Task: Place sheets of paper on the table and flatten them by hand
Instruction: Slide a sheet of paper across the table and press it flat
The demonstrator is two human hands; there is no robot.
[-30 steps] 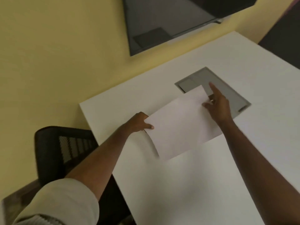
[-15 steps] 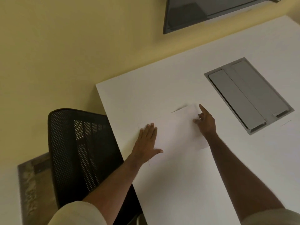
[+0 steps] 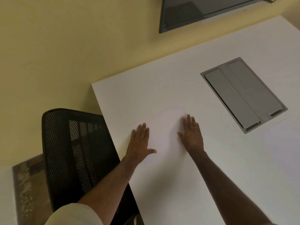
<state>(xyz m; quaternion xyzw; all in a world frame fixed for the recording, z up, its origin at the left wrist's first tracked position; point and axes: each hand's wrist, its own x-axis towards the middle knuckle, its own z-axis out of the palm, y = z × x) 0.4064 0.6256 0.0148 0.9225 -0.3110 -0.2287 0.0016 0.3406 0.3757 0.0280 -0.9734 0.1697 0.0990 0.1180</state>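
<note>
You are pressing both flat, spread hands, left [image 3: 140, 142] and right [image 3: 192, 135], gripping nothing, on the sheet [image 3: 164, 130]; sliding them unevenly risks creasing or skewing it.

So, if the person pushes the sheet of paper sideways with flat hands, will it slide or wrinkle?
The paper lies nearly flush on the smooth white table, so it would probably slide easily. It looks thin, likely floppy and light if lifted by one edge. With the left hand and right hand pressing in opposite directions, it might wrinkle.
</note>
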